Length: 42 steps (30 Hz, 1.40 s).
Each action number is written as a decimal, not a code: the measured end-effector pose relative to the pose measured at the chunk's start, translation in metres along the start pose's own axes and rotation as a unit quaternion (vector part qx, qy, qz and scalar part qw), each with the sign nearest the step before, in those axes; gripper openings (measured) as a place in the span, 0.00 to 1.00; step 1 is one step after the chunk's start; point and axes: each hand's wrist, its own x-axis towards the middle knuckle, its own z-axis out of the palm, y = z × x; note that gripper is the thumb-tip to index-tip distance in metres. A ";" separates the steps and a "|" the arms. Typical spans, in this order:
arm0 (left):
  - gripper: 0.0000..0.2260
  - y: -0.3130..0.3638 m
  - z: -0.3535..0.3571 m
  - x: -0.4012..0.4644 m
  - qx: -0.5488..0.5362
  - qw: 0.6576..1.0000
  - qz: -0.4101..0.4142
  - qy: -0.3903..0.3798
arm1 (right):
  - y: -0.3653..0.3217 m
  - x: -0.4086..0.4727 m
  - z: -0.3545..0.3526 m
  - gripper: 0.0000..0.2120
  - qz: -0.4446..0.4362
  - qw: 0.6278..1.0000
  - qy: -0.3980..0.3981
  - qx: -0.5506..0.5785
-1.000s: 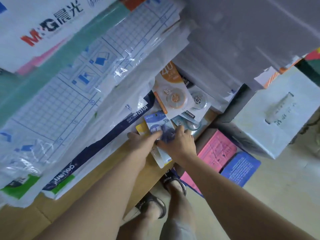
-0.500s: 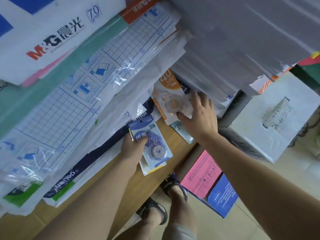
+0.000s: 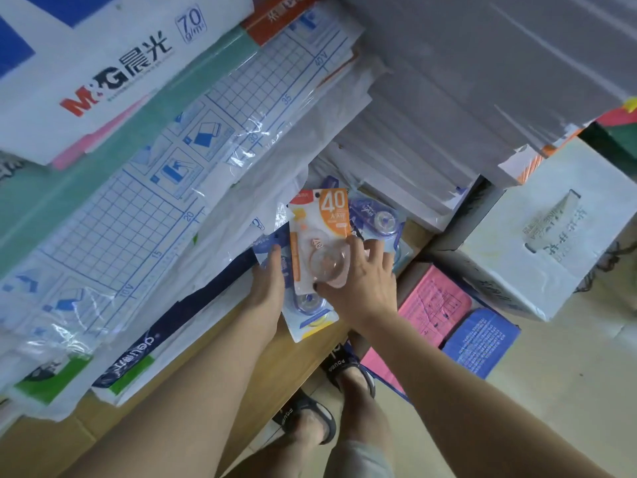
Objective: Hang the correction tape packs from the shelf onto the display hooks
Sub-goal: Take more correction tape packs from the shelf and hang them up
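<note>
The right hand (image 3: 362,284) grips the orange pack (image 3: 320,246), laid lengthwise away from the wrist over the blue packs (image 3: 310,305) clasped in the left hand (image 3: 269,284). One more blue pack (image 3: 379,219) lies on the shelf (image 3: 275,360) just beyond the right fingertips, nearer that hand.

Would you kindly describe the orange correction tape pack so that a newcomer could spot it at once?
Find the wooden shelf below the leaning stacks of paper reams, where both hands meet. The right hand grips the orange pack by its clear blister, laying it over the blue packs in the left hand. It alone is orange, with a large white 40.
</note>
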 end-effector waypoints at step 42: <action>0.33 -0.044 -0.036 -0.003 0.061 0.991 0.113 -0.039 | 0.047 0.057 -0.054 0.30 -0.067 0.997 -0.001 0.031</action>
